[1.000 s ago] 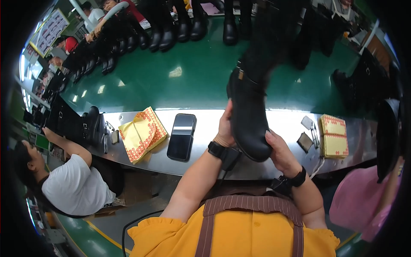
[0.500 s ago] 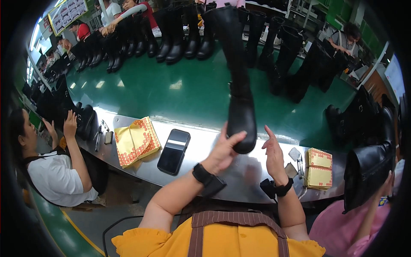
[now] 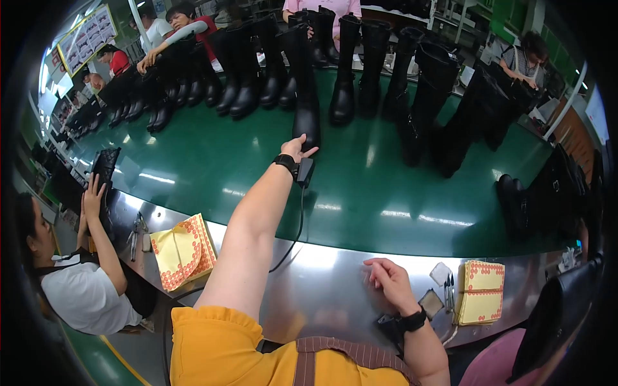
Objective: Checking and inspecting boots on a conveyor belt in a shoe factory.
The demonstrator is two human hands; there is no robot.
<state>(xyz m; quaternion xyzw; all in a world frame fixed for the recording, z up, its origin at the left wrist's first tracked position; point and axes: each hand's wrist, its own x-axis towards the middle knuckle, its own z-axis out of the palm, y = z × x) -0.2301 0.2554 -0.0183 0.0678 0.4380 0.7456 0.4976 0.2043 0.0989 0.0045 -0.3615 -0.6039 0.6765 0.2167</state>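
Note:
At arm's length across the table, my left hand [image 3: 296, 152] grips the toe of a tall black boot [image 3: 308, 106]. This boot stands upright on the green tabletop [image 3: 257, 161], at the row of boots, its toe toward me. My right hand [image 3: 391, 283] is over the steel front strip [image 3: 322, 264] with its fingers loosely bent and nothing in it. Closest to the right hand are a whitish pad [image 3: 440, 273], a brownish pad [image 3: 430, 302] and some pens [image 3: 449, 289].
More black boots [image 3: 248, 83] line the far side; others [image 3: 515, 199] are at the right. Yellow paper stacks with red borders lie left [image 3: 183, 252] and right [image 3: 483, 293]. A black cable [image 3: 300, 225] trails from my left wrist. Co-workers [image 3: 87, 283] sit and stand around the table.
My left hand has carried the boot forward from above the steel strip to the boot row. My right hand has drawn back and down, its fingers bending. My left arm now covers the phone.

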